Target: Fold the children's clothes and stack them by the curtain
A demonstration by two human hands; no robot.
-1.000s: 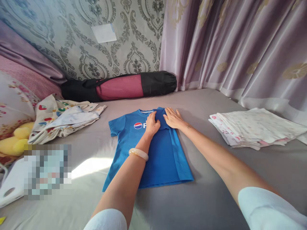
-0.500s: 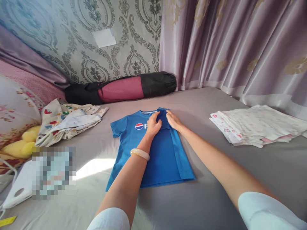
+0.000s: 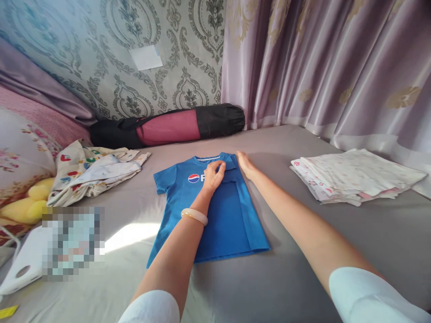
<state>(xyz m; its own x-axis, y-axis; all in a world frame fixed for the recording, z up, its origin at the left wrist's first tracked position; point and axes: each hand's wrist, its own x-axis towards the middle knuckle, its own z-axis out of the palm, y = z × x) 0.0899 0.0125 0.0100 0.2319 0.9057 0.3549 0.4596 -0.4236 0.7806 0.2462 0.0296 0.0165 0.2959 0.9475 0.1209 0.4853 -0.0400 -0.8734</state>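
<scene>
A blue T-shirt (image 3: 218, 224) with a round red, white and blue logo lies front up on the bed, collar pointing away from me. Its right side is folded inward, and that sleeve lies across the chest. My left hand (image 3: 214, 175), with a pale bangle on the wrist, is over the chest print. Its fingers are curled and meet the thumb at the folded sleeve; the fingertips are partly hidden. Stretched out along the folded right edge near the shoulder is my right hand (image 3: 246, 165), its fingers straight and holding nothing.
Folded light cloths (image 3: 357, 175) are stacked at the right. Patterned clothes (image 3: 97, 172), a yellow plush toy (image 3: 25, 204) and a white object (image 3: 25, 260) beside a blurred patch are at the left. A black and pink rolled bag (image 3: 168, 125) lies along the wall.
My left hand's fingers have curled in toward the thumb at the sleeve. My right hand has moved slightly outward to the shirt's edge. The view has shifted slightly.
</scene>
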